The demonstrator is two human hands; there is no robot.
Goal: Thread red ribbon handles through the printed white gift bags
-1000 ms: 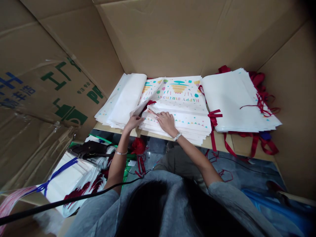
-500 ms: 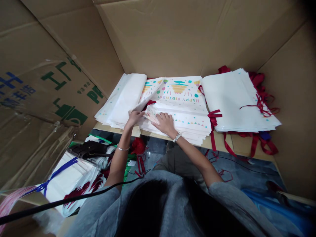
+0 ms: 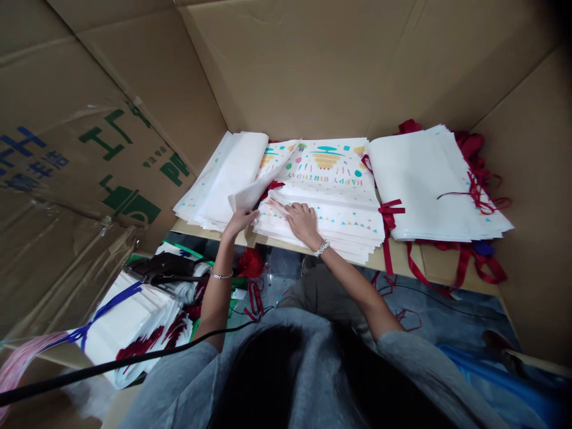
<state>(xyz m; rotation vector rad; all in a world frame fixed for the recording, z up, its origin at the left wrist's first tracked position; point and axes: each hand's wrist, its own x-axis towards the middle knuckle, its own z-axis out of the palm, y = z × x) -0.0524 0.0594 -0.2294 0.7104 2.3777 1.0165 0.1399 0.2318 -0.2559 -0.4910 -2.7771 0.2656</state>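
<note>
A stack of white printed sheets point(image 3: 333, 205) with "HAPPY BIRTHDAY" and coloured shapes lies in front of me. Its upper layer has a raised, folded-over flap point(image 3: 257, 186) at the left, and a dark red ribbon point(image 3: 273, 189) shows under the fold. My left hand point(image 3: 240, 223) is closed at the stack's left edge, just below the flap; its fingertips seem to pinch a sheet there, though they are partly hidden. Flat on the sheets, fingers a little apart, my right hand point(image 3: 304, 223) presses beside a creased fold.
Folded white stacks lie left point(image 3: 236, 173) and right point(image 3: 415, 185), the right one with trailing red ribbons point(image 3: 480, 202). Cardboard walls point(image 3: 286, 71) enclose the surface. Lower left are a tied white bundle point(image 3: 129, 316) and a dark bag point(image 3: 165, 268). A black cable point(image 3: 134, 360) crosses in front.
My left hand has come off the raised flap and dropped slightly down and left to the stack's edge. My right hand has shifted slightly right, still on the sheets.
</note>
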